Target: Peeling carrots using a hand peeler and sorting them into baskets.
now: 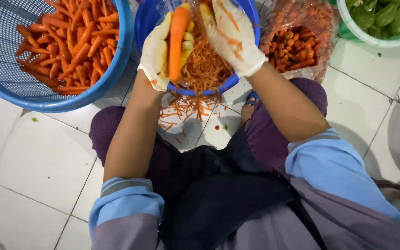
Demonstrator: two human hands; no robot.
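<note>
Fingers (pixel 188 39) of the gloved left hand (pixel 158 53) curling around an upright carrot (pixel 178 39), holding it above a blue bowl (pixel 146 21) collecting orange peelings (pixel 204 67). Gloved right hand (pixel 232 37) hovering just beside, fingers cut off, grip impossible to judge. Blue mesh basket (pixel 116 69) brimming with carrots (pixel 70 41) at left; plastic bag (pixel 302 41) bulging with carrot ends at right; green peppers (pixel 385 14) filling a pale tub (pixel 371 39). Peel scraps (pixel 181 111) littering the tiled floor (pixel 42 157).

An orange carrot (pixel 178 39) is seen against white gloves (stained orange) on both hands (pixel 160 53). Blue is worn by the mesh basket (pixel 5 88) and bowl (pixel 146 21); green peppers (pixel 385 14) and white floor tiles (pixel 42 157) are shown.
</note>
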